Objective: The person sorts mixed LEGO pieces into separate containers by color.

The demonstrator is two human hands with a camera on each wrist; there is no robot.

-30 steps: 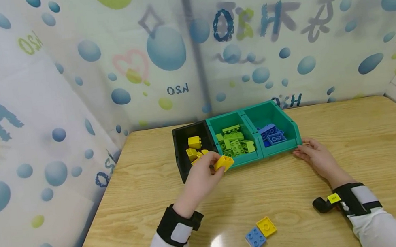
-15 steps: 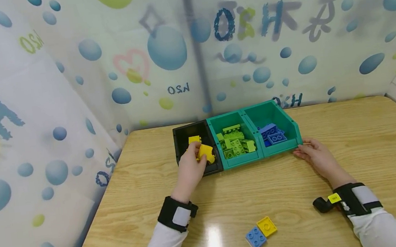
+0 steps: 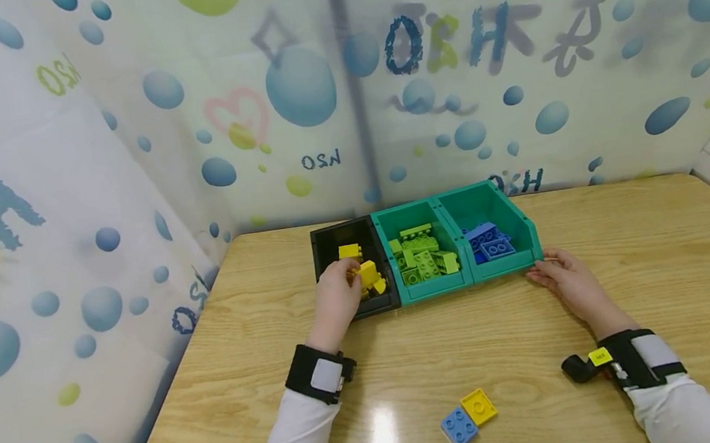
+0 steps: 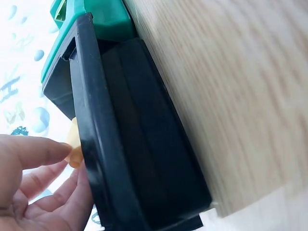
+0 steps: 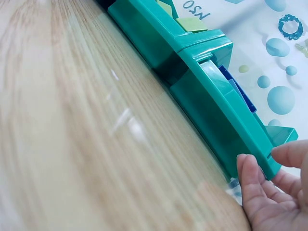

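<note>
My left hand (image 3: 337,293) reaches into the black bin (image 3: 360,311) at the left of the row. Its thumb and fingertips pinch a yellow building brick (image 3: 369,274), partly hidden behind the bin's rim in the left wrist view. Several more yellow bricks (image 3: 350,251) lie in that bin. My right hand (image 3: 572,284) holds the front right corner of the right-hand teal bin (image 3: 504,263), thumb near the rim and fingers at the front wall. Blue bricks (image 3: 492,241) lie inside that bin.
Between them, the middle teal bin (image 3: 438,286) holds several lime green bricks (image 3: 424,261). Nearer on the wooden table (image 3: 261,320) lie a blue brick (image 3: 459,427) and a yellow brick (image 3: 478,406), touching at a corner. A patterned curtain (image 3: 453,159) hangs behind.
My left hand has carried the yellow brick from in front of the bins leftward and back into the black bin. My right hand has stayed at the teal bin's corner.
</note>
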